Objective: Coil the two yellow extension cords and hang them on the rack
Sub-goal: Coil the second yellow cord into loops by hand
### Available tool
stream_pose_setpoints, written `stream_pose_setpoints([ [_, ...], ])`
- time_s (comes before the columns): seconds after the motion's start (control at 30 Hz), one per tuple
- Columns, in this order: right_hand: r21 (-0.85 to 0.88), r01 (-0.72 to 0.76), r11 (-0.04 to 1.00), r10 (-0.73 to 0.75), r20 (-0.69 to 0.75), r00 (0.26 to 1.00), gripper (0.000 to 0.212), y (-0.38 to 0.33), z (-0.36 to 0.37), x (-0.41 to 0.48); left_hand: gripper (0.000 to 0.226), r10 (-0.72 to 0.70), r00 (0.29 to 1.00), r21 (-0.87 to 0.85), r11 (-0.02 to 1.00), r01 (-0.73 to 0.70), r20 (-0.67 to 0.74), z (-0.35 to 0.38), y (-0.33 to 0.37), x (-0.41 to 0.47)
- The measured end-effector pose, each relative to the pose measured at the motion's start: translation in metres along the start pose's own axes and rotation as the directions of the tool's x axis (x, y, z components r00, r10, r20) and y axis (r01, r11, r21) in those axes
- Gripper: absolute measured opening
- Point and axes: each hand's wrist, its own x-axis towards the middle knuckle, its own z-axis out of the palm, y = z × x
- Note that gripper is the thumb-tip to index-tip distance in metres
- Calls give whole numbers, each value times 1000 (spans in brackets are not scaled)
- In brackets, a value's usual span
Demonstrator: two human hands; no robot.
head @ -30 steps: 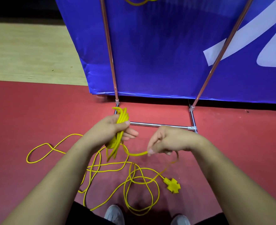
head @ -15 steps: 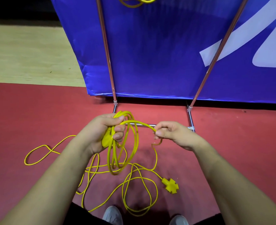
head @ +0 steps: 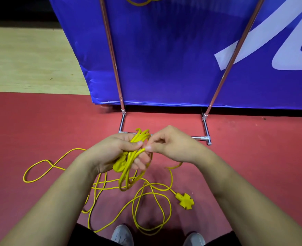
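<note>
My left hand point(head: 114, 151) grips a bundle of yellow extension cord loops point(head: 128, 167), with the cord's plug pressed in the palm. My right hand point(head: 171, 146) pinches a strand of the same cord right against the left hand's fingers. The remaining cord point(head: 143, 197) lies in loose curls on the red floor, ending in a cross-shaped yellow socket point(head: 185, 201). A second yellow cord point(head: 141, 0) hangs at the top edge of the view on the metal rack point(head: 114, 55).
The rack's base bar point(head: 198, 137) lies on the red floor just beyond my hands. A blue banner point(head: 164, 50) stands behind the rack's poles. Pale wooden flooring point(head: 27, 59) lies at the left. My shoes point(head: 122, 235) show at the bottom.
My right hand has swung left from an arm's spread and brought its strand up against the left hand's bundle, adding another loop. The hanging loops in the left hand have closed up.
</note>
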Motion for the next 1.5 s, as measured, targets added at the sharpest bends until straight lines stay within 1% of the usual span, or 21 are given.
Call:
stream_pose_setpoints([
  [0.03, -11, 1, 1000, -2, -26, 1000, 21, 1, 3, 1, 13, 29, 1000, 4, 1000, -29, -8, -1, 0, 0],
  [0.1, 3, -53, 999, 54, -59, 997, 30, 17, 0, 0, 6, 70, 996, -72, 995, -75, -59, -4, 3, -1],
  [0.2, -6, -190, 982, 191, 20, 981, 25, 60, -13, -9, 2, 114, 982, -211, 967, -144, -148, -13, 11, -7],
  [0.23, 61, -228, 972, 225, 44, 973, 20, 72, -14, -13, 3, 111, 980, -218, 965, -146, -167, -16, 13, -9],
  [0.27, 181, -251, 951, 248, 41, 968, 13, 81, -13, -15, 4, 95, 980, -202, 971, -131, -175, -19, 14, -11],
  [0.33, 432, -247, 867, 287, -30, 957, 3, 88, -9, -13, 6, 41, 984, -102, 993, -60, -176, -21, 13, -14],
  [0.37, 509, -223, 831, 313, -97, 945, 5, 89, -9, -10, 8, 7, 985, -37, 999, -14, -172, -21, 12, -14],
  [0.4, 558, -196, 807, 337, -162, 927, 5, 88, -10, -7, 10, -31, 986, 11, 999, 33, -164, -21, 11, -14],
  [0.47, 593, -161, 789, 373, -254, 892, 5, 83, -15, -5, 15, -85, 985, 27, 996, 90, -148, -19, 8, -13],
  [0.53, 577, -154, 802, 373, -283, 884, 6, 78, -20, -4, 21, -90, 986, -26, 996, 87, -143, -18, 7, -11],
  [0.63, 478, -166, 863, 318, -259, 912, 6, 62, -22, -6, 15, -58, 993, -109, 993, 46, -106, -16, 8, -10],
  [0.77, 264, -130, 956, 179, -173, 968, 7, 28, -17, -2, 19, -48, 998, -83, 995, 46, -27, -9, 8, -10],
  [0.9, 139, -18, 990, 36, -131, 991, 18, 2, -4, 0, 24, -32, 999, 21, 999, 32, 2, -2, 6, -9],
  [1.0, 110, -10, 994, 22, -113, 993, 17, -4, -2, -2, 44, -17, 999, 63, 998, 14, 52, -4, 2, -8],
  [1.07, 106, 0, 994, 10, -92, 996, 13, -7, -1, -4, 46, -5, 996, 75, 997, -2, 91, -3, -1, -7],
  [1.13, 173, 1, 985, 12, -73, 997, 15, -5, -1, -5, 44, 48, 993, 104, 993, -60, 110, -2, -1, -6],
  [1.2, 230, -27, 973, 43, -68, 997, 18, 6, -7, -7, 41, 113, 989, 46, 992, -118, 98, -1, 1, -5],
  [1.27, 223, -71, 972, 89, -73, 993, 11, 20, -16, -10, 43, 134, 989, -64, 989, -130, 57, -4, 5, -4],
  [1.33, 208, -111, 972, 131, -88, 987, 10, 33, -24, -15, 50, 116, 993, -92, 989, -113, 23, -7, 6, -5],
  [1.4, 228, -125, 966, 148, -88, 985, 11, 39, -26, -17, 55, 73, 997, -51, 996, -72, 21, -7, 5, -5],
  [1.5, 188, -81, 979, 94, -63, 994, 11, 27, -19, -14, 50, 51, 997, 24, 998, -53, 63, -3, 2, -4],
])
